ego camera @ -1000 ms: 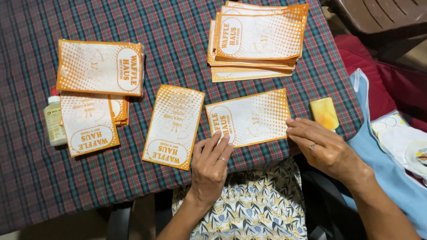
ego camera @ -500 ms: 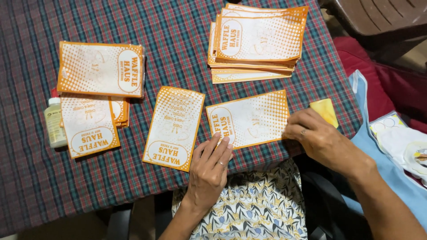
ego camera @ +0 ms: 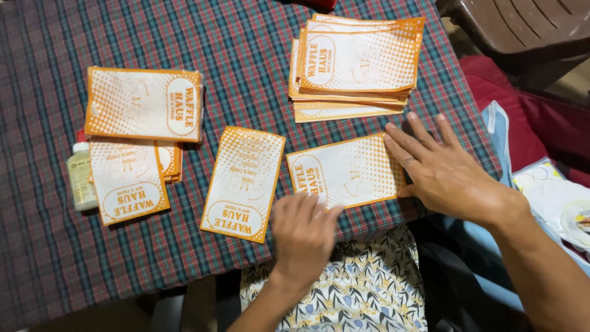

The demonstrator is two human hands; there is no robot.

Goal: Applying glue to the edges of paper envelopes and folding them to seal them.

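An orange-and-white paper bag (ego camera: 347,173) lies flat near the table's front edge. My right hand (ego camera: 444,169) rests flat on its right end with fingers spread, covering the spot where a yellow block lay. My left hand (ego camera: 302,233), blurred, lies palm down at the bag's lower left corner. Neither hand grips anything. A second single bag (ego camera: 243,183) lies just left of my left hand.
A tall stack of the same bags (ego camera: 356,61) sits behind my right hand. Two smaller piles (ego camera: 144,104) (ego camera: 128,179) lie at the left beside a small glue bottle (ego camera: 80,178). The plaid tablecloth (ego camera: 246,49) covers the table. A brown chair (ego camera: 522,31) stands at the right.
My right hand has slid up and left from the bag's right edge, opened flat over its right end and hidden the yellow block. My left hand has shifted slightly along the bag's lower edge.
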